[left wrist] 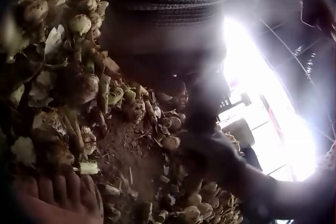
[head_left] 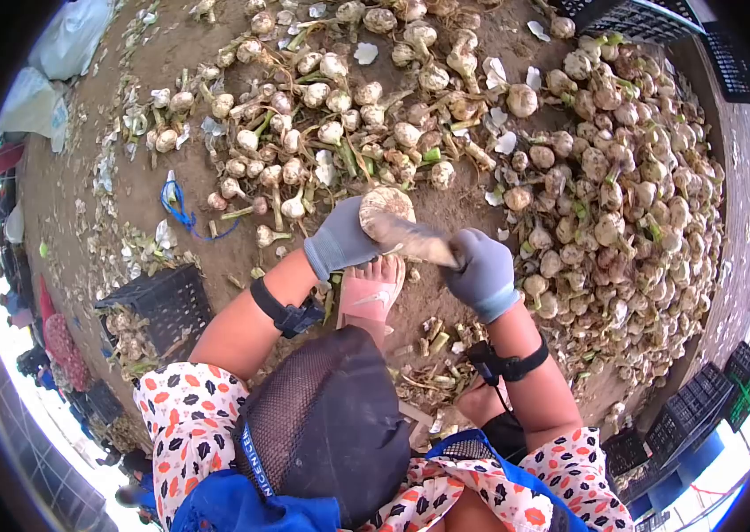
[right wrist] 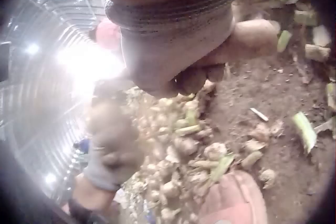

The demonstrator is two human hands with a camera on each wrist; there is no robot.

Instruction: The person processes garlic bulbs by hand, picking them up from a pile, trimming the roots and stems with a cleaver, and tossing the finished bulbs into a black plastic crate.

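Observation:
In the head view, my gloved left hand (head_left: 339, 239) holds a large garlic bulb (head_left: 387, 206) over the bare ground. My gloved right hand (head_left: 483, 273) grips a knife, its dirt-smeared blade (head_left: 415, 239) reaching left to the bulb's lower edge. The right wrist view shows the right hand (right wrist: 173, 50) with curled fingers and the knife's pale handle (right wrist: 257, 40) jutting out past them. Farther off there, the left hand (right wrist: 105, 166) is blurred. In the left wrist view, the left hand (left wrist: 163, 40) is dark and its grip is hidden.
Loose garlic (head_left: 331, 133) with stems covers the ground ahead, and a big heap of bulbs (head_left: 623, 204) stands on the right. A black crate (head_left: 158, 306) lies at left, near a blue cord (head_left: 180, 208). Cut stems (head_left: 433, 355) are strewn beside a foot (head_left: 371, 293).

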